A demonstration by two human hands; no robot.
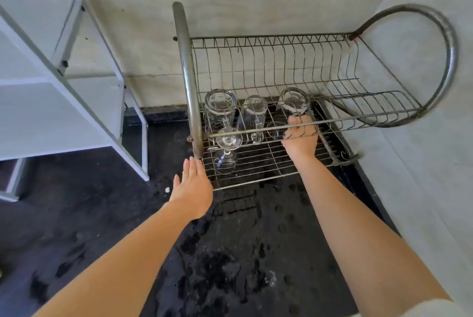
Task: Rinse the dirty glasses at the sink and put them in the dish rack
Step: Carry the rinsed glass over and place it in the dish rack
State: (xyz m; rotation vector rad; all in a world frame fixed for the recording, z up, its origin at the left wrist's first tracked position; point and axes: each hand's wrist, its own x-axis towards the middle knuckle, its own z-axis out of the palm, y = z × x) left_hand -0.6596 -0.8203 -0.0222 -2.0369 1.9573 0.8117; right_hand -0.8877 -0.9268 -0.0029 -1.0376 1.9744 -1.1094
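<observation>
**rinse_n_rack:** My right hand is reached in under the front rail of the dish rack. Its fingers are curled round the low end of an upside-down tumbler at the rack's 1 o'clock corner. My left hand is flat and holding nothing, with the fingertips just beside the frame at 8 o'clock. Anything to worry about?

**sudsy_dave:** The rail, mostly. Clip it with your wrist when you pull out and the tumbler could topple into its neighbours. The stemmed glass at your hand's 9 o'clock looks tippy, so one jolt to the wires might drop it. The counter is wet too, so the rack may skid.
</observation>
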